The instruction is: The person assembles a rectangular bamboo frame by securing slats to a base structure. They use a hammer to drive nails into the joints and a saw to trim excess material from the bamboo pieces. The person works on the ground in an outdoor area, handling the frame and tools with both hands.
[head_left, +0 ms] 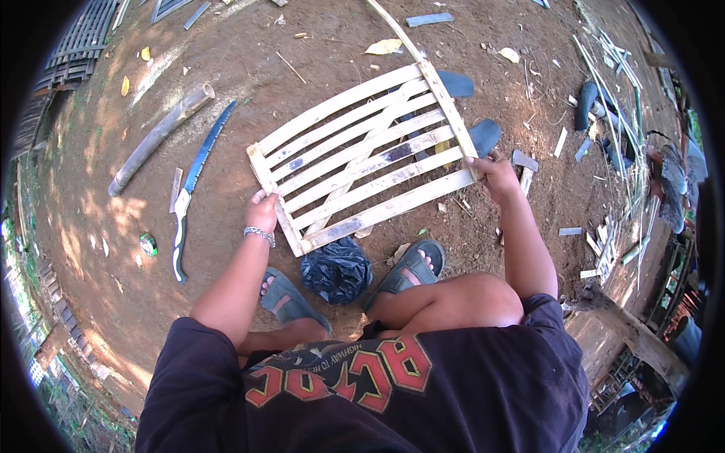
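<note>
L side: bamboo pole (160, 142) lay on bare soil, tape measure (148, 244) nearer the person. Just R of these, curved saw (201, 162) lay unsheathed, handle toward the person. Hazard, in my judgement: a step or reach to the L w/o looking could bring foot or forearm onto the teeth.

L hand (263, 213): fingers closed approx. fully round the near part of the frame's L end rail; fingertips underneath not visible.

Centre: slatted frame (396, 154) was held tilted betw. both hands, in front of the person, nearest corner above black plastic bag (336, 272); contact w/ bag, cannot tell. Slat fixings could not be made out; if loose, uneven pull or twist betw. hands might rack the frame or pop a slat end. Long thin strip (396, 29) ran out past the far R corner; if joined (unconfirmed), it could snag & wrench the grip.

R hand (495, 174): thumb on near R corner, fingers curled beneath, partly hidden; closed on the frame. Corner hold only, so slip poss. if weight shifted.

Far R: loose strips (600, 245) littered the ground; trip risk if person stepped that way.
</note>
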{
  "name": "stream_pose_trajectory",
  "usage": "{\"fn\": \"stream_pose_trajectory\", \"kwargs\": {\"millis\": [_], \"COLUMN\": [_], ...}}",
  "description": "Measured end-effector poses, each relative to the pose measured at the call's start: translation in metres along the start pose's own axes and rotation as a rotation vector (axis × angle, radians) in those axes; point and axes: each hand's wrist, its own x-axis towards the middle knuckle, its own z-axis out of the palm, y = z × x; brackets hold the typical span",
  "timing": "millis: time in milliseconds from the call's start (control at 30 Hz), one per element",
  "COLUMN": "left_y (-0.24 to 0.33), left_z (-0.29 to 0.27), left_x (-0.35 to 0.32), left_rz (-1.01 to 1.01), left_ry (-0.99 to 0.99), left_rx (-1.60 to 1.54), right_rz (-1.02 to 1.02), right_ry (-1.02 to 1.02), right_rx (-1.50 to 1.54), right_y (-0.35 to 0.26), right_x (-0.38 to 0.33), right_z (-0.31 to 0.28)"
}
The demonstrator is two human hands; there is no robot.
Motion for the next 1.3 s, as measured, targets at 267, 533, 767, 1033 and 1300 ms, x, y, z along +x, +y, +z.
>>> {"fn": "stream_pose_trajectory", "kwargs": {"millis": [267,533,767,1033,1300], "left_y": [0.028,0.110,0.247,0.370,0.320], "left_z": [-0.021,-0.061,-0.060,-0.038,-0.170], "left_x": [-0.012,-0.055,-0.155,-0.289,-0.316], "left_rz": [-0.133,-0.202,-0.017,0.003,0.117], "left_ry": [0.018,0.196,0.021,-0.191,-0.501], "left_rx": [0.086,0.128,0.141,-0.094,-0.214], "right_rz": [-0.031,-0.021,-0.232,-0.321,-0.401], "right_ry": [-0.178,-0.204,-0.285,-0.101,-0.235], "right_rx": [0.265,0.243,0.050,-0.352,-0.267], "right_y": [-0.057,-0.145,-0.249,-0.279,-0.238], "right_x": [-0.047,-0.117,-0.215,-0.362,-0.426], "right_z": [0.021,0.063,0.180,0.339,0.429]}}
